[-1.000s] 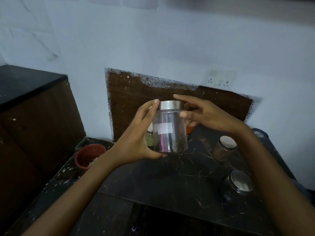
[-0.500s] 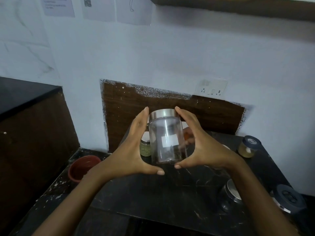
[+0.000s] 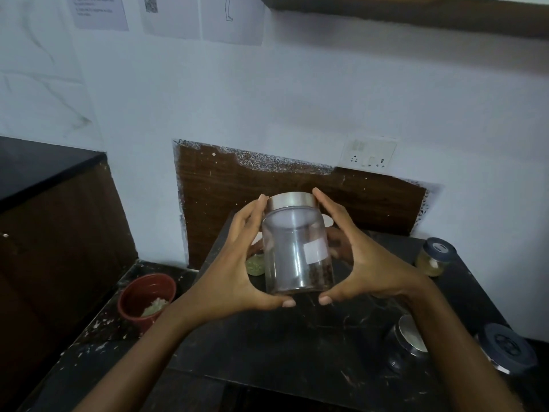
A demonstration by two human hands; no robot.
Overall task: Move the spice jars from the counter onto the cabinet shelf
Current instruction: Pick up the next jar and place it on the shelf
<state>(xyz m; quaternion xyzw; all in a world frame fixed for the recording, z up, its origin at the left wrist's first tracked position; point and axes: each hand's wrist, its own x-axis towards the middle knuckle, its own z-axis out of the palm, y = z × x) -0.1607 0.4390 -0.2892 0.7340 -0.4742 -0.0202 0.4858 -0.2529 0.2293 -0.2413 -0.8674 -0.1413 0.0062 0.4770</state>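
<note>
Head view, only one.

- Clear jar (image 3: 297, 248): glass, silver lid, white label on the side, a little dark spice in the bottom. Upright, held in the air above the surface (image 3: 267, 352), not touching it. Roughly frame centre, in front of the brown wall panel (image 3: 252, 197).
- Left hand (image 3: 234, 269): grasping the clear jar from its left side, fingers running up to the lid edge, thumb tucked under the base.
- Right hand (image 3: 359, 263): mirror grip on the right side, fingertips at the lid, thumb under the base. Thumb tips close under the jar, not touching.
- Small green jar (image 3: 256, 265): on the surface behind the left hand, mostly hidden.
- Yellow-powder jar (image 3: 434, 257): dark lid, standing far right near the wall.
- Silver-lid jar (image 3: 407, 343): lower right on the surface, just beside the right forearm and partly covered by it. Contents not readable.
- Dark-lid jar (image 3: 509, 347): right edge of the surface, near the silver-lid one.
- Red pot (image 3: 145, 295): left of the surface, pale stuff inside.
- Dark cabinet (image 3: 44, 203): left side, black top, taller than the surface.
- Wall socket (image 3: 370, 154): just above the panel's right part.
- Printed sheets (image 3: 101, 11): on the wall, top left.
- Wooden ledge (image 3: 416, 13): top right, well above the clear jar; only its underside edge shows.
</note>
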